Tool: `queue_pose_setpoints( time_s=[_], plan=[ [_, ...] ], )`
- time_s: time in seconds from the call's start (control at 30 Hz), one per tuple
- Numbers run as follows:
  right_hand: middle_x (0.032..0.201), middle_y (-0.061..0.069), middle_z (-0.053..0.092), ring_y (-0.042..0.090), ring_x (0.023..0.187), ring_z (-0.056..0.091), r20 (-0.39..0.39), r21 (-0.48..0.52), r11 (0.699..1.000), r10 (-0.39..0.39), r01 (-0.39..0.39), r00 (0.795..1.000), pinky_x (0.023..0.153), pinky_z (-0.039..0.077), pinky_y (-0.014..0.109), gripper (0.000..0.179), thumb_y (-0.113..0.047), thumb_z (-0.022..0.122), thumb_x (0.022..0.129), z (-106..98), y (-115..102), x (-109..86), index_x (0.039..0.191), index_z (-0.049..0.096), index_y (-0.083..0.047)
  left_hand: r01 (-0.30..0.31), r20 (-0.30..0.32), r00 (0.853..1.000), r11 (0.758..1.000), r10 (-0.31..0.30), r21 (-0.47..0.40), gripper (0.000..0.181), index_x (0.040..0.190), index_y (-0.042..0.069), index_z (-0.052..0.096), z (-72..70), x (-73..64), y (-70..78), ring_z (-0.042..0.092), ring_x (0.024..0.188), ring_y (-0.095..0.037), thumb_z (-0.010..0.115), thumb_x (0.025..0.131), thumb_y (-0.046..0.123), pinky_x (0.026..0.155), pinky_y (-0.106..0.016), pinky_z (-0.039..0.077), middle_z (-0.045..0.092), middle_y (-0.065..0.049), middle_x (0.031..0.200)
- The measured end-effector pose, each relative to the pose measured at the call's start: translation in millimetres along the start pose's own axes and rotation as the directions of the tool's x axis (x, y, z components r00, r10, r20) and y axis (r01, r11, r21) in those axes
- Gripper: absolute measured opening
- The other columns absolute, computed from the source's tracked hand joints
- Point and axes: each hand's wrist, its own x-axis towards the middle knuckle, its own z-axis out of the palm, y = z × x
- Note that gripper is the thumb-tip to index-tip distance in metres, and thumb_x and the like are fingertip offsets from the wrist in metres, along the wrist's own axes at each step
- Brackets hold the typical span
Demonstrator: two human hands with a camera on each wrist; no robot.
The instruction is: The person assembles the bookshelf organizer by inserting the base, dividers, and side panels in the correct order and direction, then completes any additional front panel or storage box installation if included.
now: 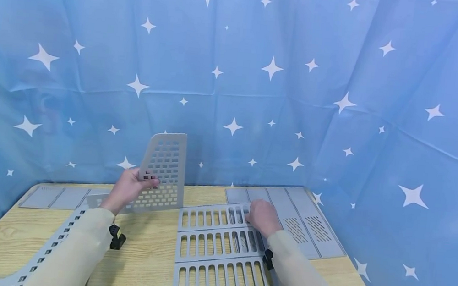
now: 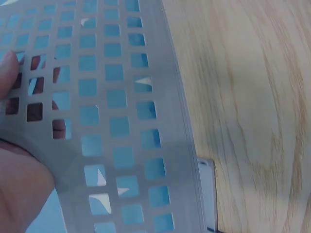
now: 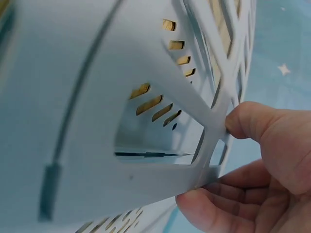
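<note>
My left hand (image 1: 127,190) holds a thin grey perforated panel (image 1: 182,170) upright over the back of the table. In the left wrist view the thumb lies across the near face of this panel (image 2: 172,116), and other fingers show through its square holes. My right hand (image 1: 264,218) is at the far right corner of a grey slotted panel (image 1: 201,261) with rows of long openings. The right wrist view has the thumb and fingers of the right hand (image 3: 286,150) pinching the edge of that slotted panel (image 3: 97,189), with slits of another sheet visible behind it.
A flat grey panel with slanted slits (image 1: 277,198) lies at the back right, partly under the slotted one. Another flat panel (image 1: 68,197) lies at the back left. A strip with square holes (image 1: 47,245) runs beside the left forearm. A starry blue curtain (image 1: 238,93) hangs behind the wooden table (image 1: 147,264).
</note>
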Motion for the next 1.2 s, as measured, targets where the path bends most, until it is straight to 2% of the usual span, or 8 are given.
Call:
queue_pose_setpoints(
  time_s=[0.3, 0.57, 0.73, 0.83, 0.93, 1.0, 1.1, 1.2],
  plan=[
    [0.05, -0.005, 0.025, 0.012, 0.048, 0.026, 0.043, 0.045, 0.999, 0.026, -0.028, 0.999, 0.048, 0.028, 0.025, 0.051, -0.009, 0.073, 0.091, -2.2, 3.8, -4.1, 0.057, 0.036, -0.015, -0.057, 0.02, 0.998, 0.998, 0.057, -0.021, 0.026, 0.117, -0.004, 0.07, 4.3, -2.8, 7.1, 0.073, 0.104, -0.034, 0.071, 0.099, 0.015, 0.096, -0.045, 0.057, 0.076, -0.018, 0.11],
    [0.049, -0.004, 0.035, 0.011, 0.045, 0.033, 0.046, 0.044, 0.999, 0.009, -0.011, 0.999, 0.045, 0.031, 0.025, 0.048, -0.016, 0.075, 0.093, -4.2, -7.4, -4.4, 0.058, 0.043, -0.014, -0.115, 0.022, 0.993, 0.993, 0.116, -0.02, 0.021, 0.111, -0.001, 0.073, 19.7, 1.2, 16.7, 0.073, 0.102, -0.038, 0.073, 0.098, 0.016, 0.092, -0.052, 0.057, 0.077, -0.017, 0.103],
    [0.051, -0.003, 0.039, 0.012, 0.047, 0.036, 0.059, 0.05, 0.998, 0.04, -0.043, 0.997, 0.046, 0.033, 0.025, 0.046, -0.018, 0.077, 0.092, -1.7, -13.2, -4.8, 0.058, 0.047, -0.013, -0.096, 0.022, 0.995, 0.995, 0.096, -0.031, 0.019, 0.107, -0.001, 0.075, 36.1, 4.3, 19.4, 0.073, 0.1, -0.034, 0.073, 0.098, 0.016, 0.092, -0.052, 0.056, 0.077, -0.016, 0.101],
    [0.055, 0.0, 0.045, 0.013, 0.049, 0.039, 0.061, 0.063, 0.997, 0.047, -0.051, 0.997, 0.046, 0.035, 0.026, 0.041, -0.019, 0.078, 0.092, 1.6, -14.5, -6.5, 0.062, 0.051, -0.011, -0.072, 0.031, 0.997, 0.997, 0.072, -0.015, 0.02, 0.107, 0.0, 0.074, 49.1, 6.9, 17.8, 0.071, 0.096, -0.034, 0.073, 0.098, 0.017, 0.084, -0.046, 0.057, 0.076, -0.018, 0.102],
    [0.06, 0.003, 0.05, 0.015, 0.051, 0.044, 0.063, 0.071, 0.995, 0.059, -0.063, 0.996, 0.048, 0.038, 0.028, 0.036, -0.019, 0.078, 0.093, 6.3, -11.9, -8.2, 0.066, 0.055, -0.009, -0.059, 0.022, 0.998, 0.993, 0.057, 0.103, 0.023, 0.11, 0.001, 0.071, 57.2, 7.5, 15.7, 0.067, 0.082, -0.029, 0.073, 0.099, 0.021, 0.072, -0.04, 0.054, 0.073, -0.017, 0.095],
    [0.061, 0.004, 0.051, 0.016, 0.052, 0.046, 0.061, 0.066, 0.995, 0.074, -0.078, 0.995, 0.049, 0.039, 0.029, 0.034, -0.019, 0.077, 0.093, 9.2, -8.5, -8.6, 0.069, 0.055, -0.008, -0.072, 0.006, 0.997, 0.974, 0.073, 0.215, 0.026, 0.113, 0.003, 0.07, 57.7, 5.6, 13.6, 0.065, 0.082, -0.03, 0.073, 0.099, 0.024, 0.07, -0.042, 0.053, 0.072, -0.016, 0.096],
    [0.062, 0.004, 0.053, 0.017, 0.052, 0.048, 0.056, 0.073, 0.993, 0.094, -0.098, 0.994, 0.049, 0.04, 0.03, 0.032, -0.019, 0.077, 0.093, 11.2, -4.6, -9.7, 0.071, 0.056, -0.008, -0.098, -0.033, 0.992, 0.912, 0.122, 0.399, 0.031, 0.116, 0.004, 0.07, 51.3, -0.2, 7.6, 0.067, 0.098, -0.034, 0.073, 0.098, 0.03, 0.089, -0.054, 0.053, 0.072, -0.015, 0.107],
    [0.061, 0.003, 0.052, 0.016, 0.051, 0.046, 0.058, 0.108, 0.988, 0.106, -0.111, 0.993, 0.049, 0.04, 0.029, 0.031, -0.019, 0.078, 0.091, 11.7, -1.6, -11.9, 0.072, 0.056, -0.008, -0.066, -0.084, 0.989, 0.861, 0.125, 0.503, 0.041, 0.119, 0.002, 0.069, 40.0, -9.0, -2.7, 0.057, 0.121, -0.043, 0.073, 0.097, 0.036, 0.104, -0.066, 0.038, 0.066, -0.022, 0.125]
  ],
)
